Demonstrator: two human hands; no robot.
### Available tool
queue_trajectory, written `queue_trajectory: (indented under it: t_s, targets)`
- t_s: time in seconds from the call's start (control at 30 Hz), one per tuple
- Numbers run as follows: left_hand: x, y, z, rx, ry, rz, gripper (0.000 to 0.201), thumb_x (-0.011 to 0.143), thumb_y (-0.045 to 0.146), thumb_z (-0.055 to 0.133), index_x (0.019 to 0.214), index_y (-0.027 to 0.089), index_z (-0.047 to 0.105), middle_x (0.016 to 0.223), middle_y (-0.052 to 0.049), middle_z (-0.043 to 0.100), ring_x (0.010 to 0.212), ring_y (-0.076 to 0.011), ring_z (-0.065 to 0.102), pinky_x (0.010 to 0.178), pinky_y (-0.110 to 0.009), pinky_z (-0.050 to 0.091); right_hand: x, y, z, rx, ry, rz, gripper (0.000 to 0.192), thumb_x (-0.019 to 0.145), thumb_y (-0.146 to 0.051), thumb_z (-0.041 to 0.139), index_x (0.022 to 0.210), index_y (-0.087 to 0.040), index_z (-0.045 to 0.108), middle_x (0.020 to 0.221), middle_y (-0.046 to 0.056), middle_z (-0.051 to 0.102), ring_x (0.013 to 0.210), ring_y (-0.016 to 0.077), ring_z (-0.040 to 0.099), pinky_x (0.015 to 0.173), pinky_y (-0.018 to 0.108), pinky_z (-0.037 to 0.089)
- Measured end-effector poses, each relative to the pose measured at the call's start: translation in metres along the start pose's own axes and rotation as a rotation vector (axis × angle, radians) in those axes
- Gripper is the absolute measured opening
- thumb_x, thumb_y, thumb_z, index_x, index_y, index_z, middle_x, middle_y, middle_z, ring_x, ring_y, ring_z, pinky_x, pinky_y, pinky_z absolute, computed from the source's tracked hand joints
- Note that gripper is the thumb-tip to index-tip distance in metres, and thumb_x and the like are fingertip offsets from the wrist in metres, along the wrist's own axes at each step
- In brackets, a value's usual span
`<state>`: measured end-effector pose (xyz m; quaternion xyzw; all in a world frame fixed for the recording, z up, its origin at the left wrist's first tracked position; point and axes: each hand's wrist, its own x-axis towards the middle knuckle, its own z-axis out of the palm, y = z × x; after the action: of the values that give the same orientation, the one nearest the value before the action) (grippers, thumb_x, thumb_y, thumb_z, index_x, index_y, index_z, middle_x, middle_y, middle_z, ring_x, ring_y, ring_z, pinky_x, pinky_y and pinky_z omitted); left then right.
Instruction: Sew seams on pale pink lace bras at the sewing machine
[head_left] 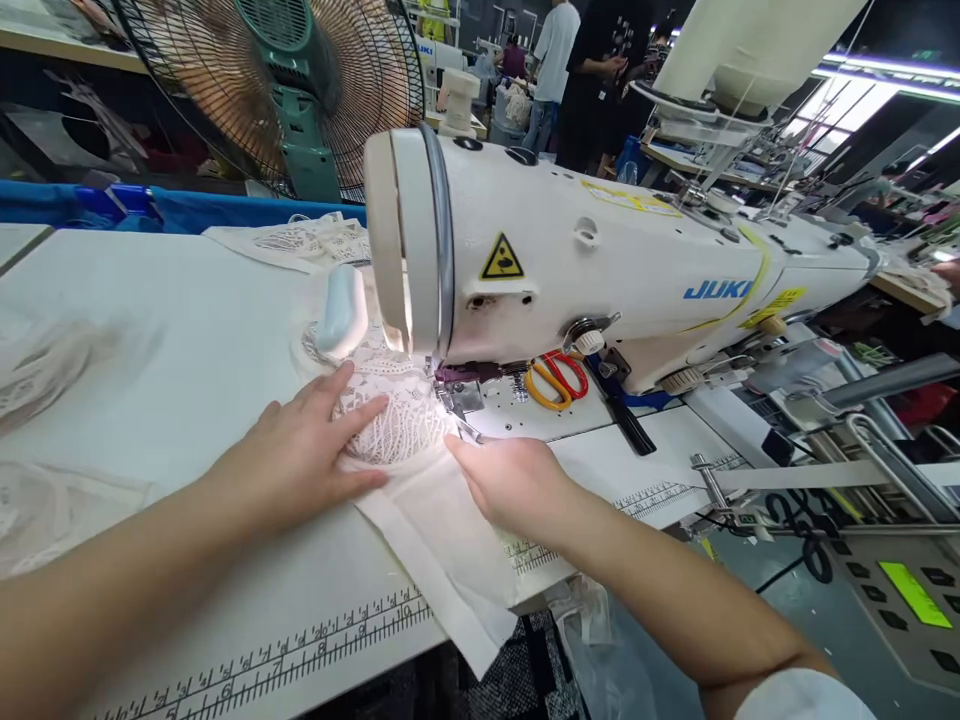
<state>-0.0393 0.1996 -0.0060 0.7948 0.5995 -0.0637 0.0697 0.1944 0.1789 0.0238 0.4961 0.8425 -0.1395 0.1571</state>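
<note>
A piece of white lace fabric [401,425] lies under the needle area of a white sewing machine [540,220], lit by its lamp. My left hand [300,450] rests on the lace's left side, fingers spread and flat. On the near right side, my right hand [517,485] pinches the fabric edge between thumb and fingers, close to the presser foot [450,395]. From beneath both hands a plain white cloth panel [450,550] runs toward me and hangs over the table's front edge. The fingertips of my right hand are partly hidden under the cloth.
Scissors with red and orange handles [559,380] lie on the machine bed beside a black-handled tool [626,415]. More lace pieces [45,370] lie at the left. Behind stands a green fan [300,110]. A control panel [900,590] is at the lower right. Several people are in the background.
</note>
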Motion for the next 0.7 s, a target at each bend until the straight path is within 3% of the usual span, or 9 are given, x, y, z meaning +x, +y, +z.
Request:
queue_trajectory:
  t_s: [0.2, 0.37, 0.53, 0.7]
  targets:
    - [0.019, -0.004, -0.016, 0.052, -0.094, -0.013, 0.079, 0.080, 0.060, 0.050, 0.147, 0.024, 0.032, 0.159, -0.016, 0.010, 0.138, -0.0380, 0.030, 0.110, -0.050, 0.028, 0.013, -0.011, -0.014, -0.055, -0.105, 0.056, 0.068, 0.086, -0.015, 0.047, 0.150, -0.016, 0.025, 0.082, 0.011, 0.073, 0.069, 0.0233, 0.068, 0.052, 0.030, 0.044]
    - [0.031, -0.006, -0.027, 0.044, -0.130, -0.013, 0.075, 0.084, 0.056, 0.045, 0.149, 0.023, 0.028, 0.153, -0.017, 0.023, 0.126, -0.0375, 0.044, 0.101, -0.044, 0.037, 0.021, -0.020, -0.016, -0.067, -0.144, 0.065, 0.077, 0.084, -0.010, 0.050, 0.151, -0.007, 0.013, 0.073, 0.010, 0.072, 0.064, 0.0217, 0.067, 0.053, 0.030, 0.047]
    - [0.041, -0.010, -0.030, 0.024, -0.142, -0.013, 0.071, 0.085, 0.055, 0.043, 0.146, 0.019, 0.032, 0.137, -0.018, 0.043, 0.118, -0.0379, 0.049, 0.094, -0.042, 0.041, 0.021, -0.021, -0.012, -0.017, -0.064, 0.072, 0.064, 0.092, -0.020, 0.045, 0.150, -0.007, 0.022, 0.072, 0.013, 0.072, 0.062, 0.0231, 0.066, 0.053, 0.033, 0.048]
    - [0.046, -0.011, -0.031, -0.009, -0.117, -0.054, 0.065, 0.087, 0.053, 0.041, 0.141, 0.017, 0.039, 0.123, -0.015, 0.054, 0.108, -0.0355, 0.056, 0.084, -0.038, 0.045, 0.003, -0.012, -0.008, -0.023, -0.007, 0.026, 0.054, 0.096, -0.026, 0.040, 0.147, -0.011, 0.032, 0.073, 0.011, 0.070, 0.063, 0.0218, 0.065, 0.049, 0.029, 0.042]
